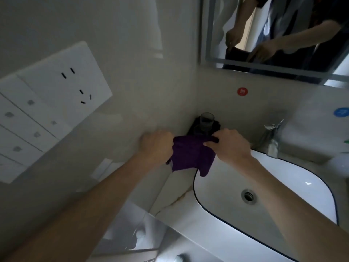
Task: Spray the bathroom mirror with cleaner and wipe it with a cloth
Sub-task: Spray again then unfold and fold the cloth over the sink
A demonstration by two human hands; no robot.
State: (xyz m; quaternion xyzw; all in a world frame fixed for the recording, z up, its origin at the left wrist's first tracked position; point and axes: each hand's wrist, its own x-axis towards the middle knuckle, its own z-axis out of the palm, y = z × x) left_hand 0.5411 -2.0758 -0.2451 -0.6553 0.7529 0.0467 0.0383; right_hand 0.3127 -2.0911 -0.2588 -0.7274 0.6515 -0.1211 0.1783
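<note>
The cloth (190, 156) is pinched along its top edge by 2 curled hands, the left hand (156, 144) and right hand (232, 144), over the sink (283, 178) rim, below the mirror (283, 25). It is judged soft, light and limp, so it is best bunched into a pad.

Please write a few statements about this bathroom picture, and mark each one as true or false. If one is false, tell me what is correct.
1. Both hands hold the purple cloth. True: the left hand and the right hand each grip an edge.
2. The cloth is pressed against the mirror. False: it is held in the air below the mirror, near the corner of the wash basin.
3. A glass tumbler stands behind the cloth, in the wall corner. True.
4. The red round sticker is on the mirror. False: it is on the wall below the mirror.
</note>
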